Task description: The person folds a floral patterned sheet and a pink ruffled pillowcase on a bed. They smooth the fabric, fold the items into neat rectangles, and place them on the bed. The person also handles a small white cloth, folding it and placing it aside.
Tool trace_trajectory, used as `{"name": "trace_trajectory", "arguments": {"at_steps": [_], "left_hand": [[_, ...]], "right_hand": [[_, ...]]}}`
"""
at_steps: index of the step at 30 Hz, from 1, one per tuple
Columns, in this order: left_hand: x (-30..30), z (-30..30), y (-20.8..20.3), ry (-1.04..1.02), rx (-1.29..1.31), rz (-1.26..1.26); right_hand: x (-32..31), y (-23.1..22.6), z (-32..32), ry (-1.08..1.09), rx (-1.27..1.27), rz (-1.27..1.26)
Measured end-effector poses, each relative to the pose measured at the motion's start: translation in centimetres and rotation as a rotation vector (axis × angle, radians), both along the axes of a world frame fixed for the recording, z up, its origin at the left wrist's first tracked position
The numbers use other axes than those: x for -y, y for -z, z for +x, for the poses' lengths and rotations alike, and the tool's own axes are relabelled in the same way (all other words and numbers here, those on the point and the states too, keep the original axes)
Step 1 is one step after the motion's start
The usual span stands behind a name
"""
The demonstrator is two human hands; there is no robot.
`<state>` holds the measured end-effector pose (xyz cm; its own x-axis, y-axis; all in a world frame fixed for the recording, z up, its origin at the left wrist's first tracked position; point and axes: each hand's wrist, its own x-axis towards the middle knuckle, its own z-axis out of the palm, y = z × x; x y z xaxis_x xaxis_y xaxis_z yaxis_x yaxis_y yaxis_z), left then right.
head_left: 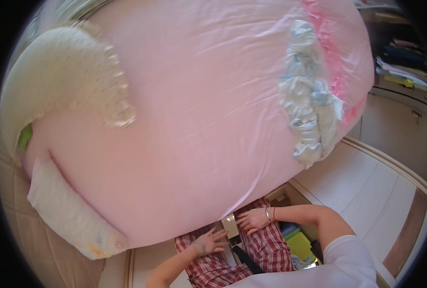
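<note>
My left hand [209,242] lies palm down over one leg of the red-and-white plaid trousers [268,247] I wear. Its fingers are spread and hold nothing. On the other leg rests my right hand [253,220], fingers stretched out and empty, with a bracelet on its wrist. Both hands are close to the near edge of a bed covered by a pink sheet [175,144]. A crumpled white and pale-blue cloth [305,113] lies in a long heap on the bed's right part.
A cream, frilled pillow [62,72] is at the bed's upper left, a white pillow [69,211] at its lower left. Beside my right leg is an open compartment with a green box [299,245]. Folded clothes [405,67] fill a shelf at the far right.
</note>
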<state>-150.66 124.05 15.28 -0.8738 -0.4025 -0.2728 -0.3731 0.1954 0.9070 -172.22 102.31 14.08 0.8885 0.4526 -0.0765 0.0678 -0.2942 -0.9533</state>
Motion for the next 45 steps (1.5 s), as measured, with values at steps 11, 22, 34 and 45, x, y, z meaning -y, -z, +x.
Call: {"name": "trace_trajectory", "arguments": {"at_steps": [11,22,34,45], "left_hand": [[43.0,7.2,2.2,-1.034,0.558,-0.717],[25.5,-13.9,-2.5,-0.207,0.119,0.170],[50.7,-19.1,-9.7,-1.219,-0.486,0.715],[55.9,-8.5,-12.2,-1.312,-1.425,1.320]], "right_hand": [[41.3,-6.3,0.5,1.527,-0.282,-1.358],[36.4,-8.7,-7.2,1.789,-0.245,-0.052],[52.0,-6.3,-27.1,2.461,-0.034,1.084],[39.5,-34.5,-10.9,1.972,0.696,0.794]]}}
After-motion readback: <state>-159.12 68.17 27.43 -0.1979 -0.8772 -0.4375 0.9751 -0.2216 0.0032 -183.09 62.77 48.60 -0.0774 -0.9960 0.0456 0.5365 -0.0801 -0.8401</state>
